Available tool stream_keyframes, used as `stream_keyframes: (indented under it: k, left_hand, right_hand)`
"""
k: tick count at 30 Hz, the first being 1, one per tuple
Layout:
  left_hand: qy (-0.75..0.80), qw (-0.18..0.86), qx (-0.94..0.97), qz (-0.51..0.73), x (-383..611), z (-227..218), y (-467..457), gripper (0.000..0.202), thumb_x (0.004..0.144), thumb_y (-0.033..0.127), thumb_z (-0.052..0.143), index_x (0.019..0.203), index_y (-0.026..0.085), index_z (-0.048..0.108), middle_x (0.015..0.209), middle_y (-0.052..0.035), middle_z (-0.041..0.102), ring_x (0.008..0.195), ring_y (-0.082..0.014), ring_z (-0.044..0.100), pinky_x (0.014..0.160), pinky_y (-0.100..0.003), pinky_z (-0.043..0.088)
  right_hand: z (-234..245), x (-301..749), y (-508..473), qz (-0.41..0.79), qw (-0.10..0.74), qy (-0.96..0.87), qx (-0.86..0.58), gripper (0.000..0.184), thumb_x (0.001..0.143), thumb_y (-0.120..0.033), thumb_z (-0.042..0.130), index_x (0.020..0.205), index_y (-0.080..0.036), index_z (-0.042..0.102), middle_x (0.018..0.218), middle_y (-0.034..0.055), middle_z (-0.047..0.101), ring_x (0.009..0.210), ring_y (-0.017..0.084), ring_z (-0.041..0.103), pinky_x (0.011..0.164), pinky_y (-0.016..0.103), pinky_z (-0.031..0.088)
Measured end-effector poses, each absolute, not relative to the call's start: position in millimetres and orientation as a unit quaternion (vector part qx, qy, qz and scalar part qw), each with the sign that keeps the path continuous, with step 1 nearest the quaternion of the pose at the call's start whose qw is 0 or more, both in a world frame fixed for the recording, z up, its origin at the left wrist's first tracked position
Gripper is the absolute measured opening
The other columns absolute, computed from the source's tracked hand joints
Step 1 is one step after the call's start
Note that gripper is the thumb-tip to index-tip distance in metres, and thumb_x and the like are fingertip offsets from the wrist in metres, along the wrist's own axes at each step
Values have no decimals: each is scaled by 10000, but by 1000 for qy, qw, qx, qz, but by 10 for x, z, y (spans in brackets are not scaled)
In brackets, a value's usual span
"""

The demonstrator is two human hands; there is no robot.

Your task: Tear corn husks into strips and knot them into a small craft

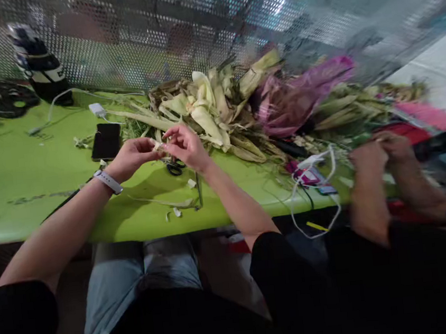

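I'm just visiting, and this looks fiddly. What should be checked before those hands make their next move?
1. Pale piece held: ok, at the left hand's fingertips.
2. Right hand gripping it too: cannot tell; its fingertips are close to the piece.
3. Black loop handles out of the fingers: ok, they lie below the hands.
4. Table in front free of scraps: not ok, a white scrap lies there.
5. Phone flat on the table: ok.
6. Neighbour's hands well apart: ok, far to the right.
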State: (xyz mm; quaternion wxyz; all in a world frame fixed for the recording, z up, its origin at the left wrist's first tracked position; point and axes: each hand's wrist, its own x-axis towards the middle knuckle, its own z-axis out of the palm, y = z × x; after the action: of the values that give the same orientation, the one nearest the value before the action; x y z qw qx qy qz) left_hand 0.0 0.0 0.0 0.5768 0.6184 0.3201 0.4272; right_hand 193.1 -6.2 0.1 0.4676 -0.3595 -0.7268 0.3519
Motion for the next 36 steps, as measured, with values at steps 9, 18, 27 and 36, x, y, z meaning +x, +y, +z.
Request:
stream_keyframes:
  k: [9, 18, 27, 36]
  left_hand:
    - [285, 631, 647, 321, 47, -63, -28, 314, 591, 285, 896, 841, 142, 770, 837, -45, 753, 776, -164, 678, 877, -350, 525]
    - [288, 673, 595, 332, 70, -102, -45, 147, 685, 208, 812, 789, 113, 770, 787, -73, 727, 717, -154, 644, 778, -313, 516]
    - [281, 679, 589, 337, 121, -131, -73, 268, 747, 356, 829, 805, 105, 753, 719, -56, 673, 640, -118, 590, 644, -260, 480]
    - [267, 618, 702, 234, 81, -60, -122, 403, 823, 516, 715, 776, 117, 750, 666, -36, 633, 573, -89, 498, 555, -228, 397]
  right_hand:
    - [39, 1981, -5, 351, 409, -756, -372, 277, 773, -455, 746, 821, -197, 656, 1055, 44, 634, 1068, 192, 587, 1009, 358, 442]
    - [-8, 1957, 30, 460, 409, -700, -361, 387, 706, -510, 810, 777, -172, 635, 960, 45, 680, 900, 159, 612, 871, 321, 503]
    - [-55, 1890, 17, 518, 441, -631, -371, 409, 670, -506, 840, 772, -169, 631, 842, 18, 667, 778, 124, 606, 672, 237, 509]
    - [-42, 1826, -29, 509, 467, -605, -397, 507, 565, -596, 863, 733, -174, 639, 693, -18, 623, 649, 98, 549, 591, 228, 467]
